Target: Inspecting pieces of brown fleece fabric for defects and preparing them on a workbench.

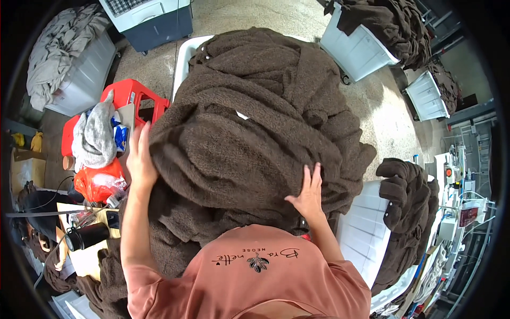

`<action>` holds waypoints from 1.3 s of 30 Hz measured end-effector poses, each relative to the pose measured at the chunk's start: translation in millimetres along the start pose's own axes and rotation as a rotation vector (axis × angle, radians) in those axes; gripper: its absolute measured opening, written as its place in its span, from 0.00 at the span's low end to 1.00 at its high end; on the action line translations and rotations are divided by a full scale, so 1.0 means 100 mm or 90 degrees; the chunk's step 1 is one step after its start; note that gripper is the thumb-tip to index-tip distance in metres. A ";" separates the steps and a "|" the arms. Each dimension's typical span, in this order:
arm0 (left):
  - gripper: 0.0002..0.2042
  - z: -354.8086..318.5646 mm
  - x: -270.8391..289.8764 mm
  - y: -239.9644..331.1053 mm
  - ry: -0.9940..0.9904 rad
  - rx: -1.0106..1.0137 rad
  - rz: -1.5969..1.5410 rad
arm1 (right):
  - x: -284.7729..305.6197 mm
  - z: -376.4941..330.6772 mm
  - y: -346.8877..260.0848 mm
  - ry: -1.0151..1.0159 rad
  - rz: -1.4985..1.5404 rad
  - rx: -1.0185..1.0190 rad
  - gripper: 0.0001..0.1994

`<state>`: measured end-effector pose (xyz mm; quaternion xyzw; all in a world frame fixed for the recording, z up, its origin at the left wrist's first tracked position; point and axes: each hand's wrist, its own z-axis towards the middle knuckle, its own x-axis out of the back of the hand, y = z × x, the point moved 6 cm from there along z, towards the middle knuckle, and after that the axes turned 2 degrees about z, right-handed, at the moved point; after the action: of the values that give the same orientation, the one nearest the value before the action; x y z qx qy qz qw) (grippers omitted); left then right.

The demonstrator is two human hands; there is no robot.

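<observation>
A big heap of dark brown fleecy garments [255, 117] fills the middle of the view, piled over a white bin [183, 58]. My left hand [139, 157] lies flat against the heap's left side, fingers spread. My right hand [309, 191] presses flat on the heap's lower right part, fingers apart. Neither hand closes around the fabric. More brown fabric [164, 239] hangs down in front of my chest.
A red plastic stool [135, 95] at the left carries a grey garment [95, 135] and an orange bag [98, 183]. A white slatted crate [364, 234] with brown garments [406, 207] stands at the right. White bins [353, 48] of dark fabric stand at the back right; a black cup [87, 236] lower left.
</observation>
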<state>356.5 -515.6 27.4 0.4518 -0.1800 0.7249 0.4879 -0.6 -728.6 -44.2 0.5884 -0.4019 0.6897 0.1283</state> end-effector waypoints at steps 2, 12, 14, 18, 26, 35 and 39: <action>0.30 0.37 -0.33 -0.07 -0.042 -0.066 0.015 | 0.01 0.05 0.21 0.089 0.098 -0.144 0.58; 0.11 0.50 -0.70 -0.44 -0.171 0.126 -0.472 | 0.85 0.14 0.12 0.172 0.000 0.035 0.20; 0.11 0.78 -0.22 -0.71 -0.062 0.185 -0.446 | 1.22 0.23 -0.08 0.342 -0.030 0.140 0.20; 0.10 1.36 0.55 -0.83 0.142 0.094 -0.204 | 1.77 0.86 -0.37 0.547 -0.171 0.280 0.22; 0.19 0.81 -0.69 -0.83 -0.154 0.231 0.263 | 0.75 1.79 -0.11 0.201 -0.200 0.029 0.30; 0.34 -0.37 -0.67 0.40 -0.157 0.231 -0.058 | 0.00 1.84 0.54 0.077 -0.085 -0.038 0.28; 0.27 -0.11 -1.16 -0.21 -0.165 0.348 -0.105 | -0.04 1.91 0.51 0.057 -0.066 -0.075 0.28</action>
<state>383.5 -561.3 -78.1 0.6679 -0.0015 0.6409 0.3782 102.5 -894.5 -71.6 0.5682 -0.4049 0.6830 0.2161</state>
